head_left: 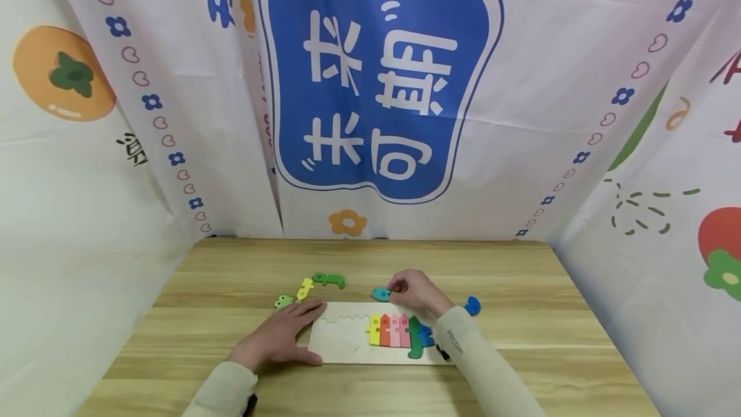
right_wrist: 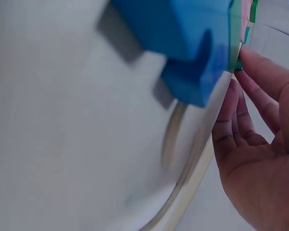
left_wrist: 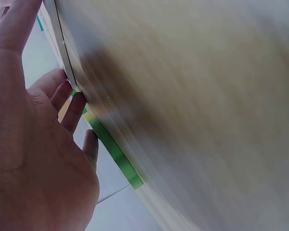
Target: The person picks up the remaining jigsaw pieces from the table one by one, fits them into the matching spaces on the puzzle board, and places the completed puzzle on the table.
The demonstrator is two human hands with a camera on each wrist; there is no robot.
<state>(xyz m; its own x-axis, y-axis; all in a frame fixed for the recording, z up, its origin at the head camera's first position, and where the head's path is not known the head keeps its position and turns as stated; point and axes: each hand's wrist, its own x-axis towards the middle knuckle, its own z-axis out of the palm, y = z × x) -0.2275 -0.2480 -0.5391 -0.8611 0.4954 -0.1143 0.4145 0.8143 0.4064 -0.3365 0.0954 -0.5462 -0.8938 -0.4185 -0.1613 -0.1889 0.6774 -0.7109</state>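
Your left hand [head_left: 280, 334] rests spread at the left end of the white board [head_left: 338, 343], which lies flat on the surface [head_left: 515, 275]. Your right hand [head_left: 421, 295] pinches the right end of the teal piece [head_left: 379, 295], just beyond the board's far edge. On the board, a yellow piece [head_left: 375, 332], an orange-red piece [head_left: 384, 334], pink pieces [head_left: 404, 334], a dark green piece [head_left: 415, 341] and a blue piece [head_left: 427, 338] stand side by side. A curled blue piece [head_left: 473, 305] lies to the right of your right hand.
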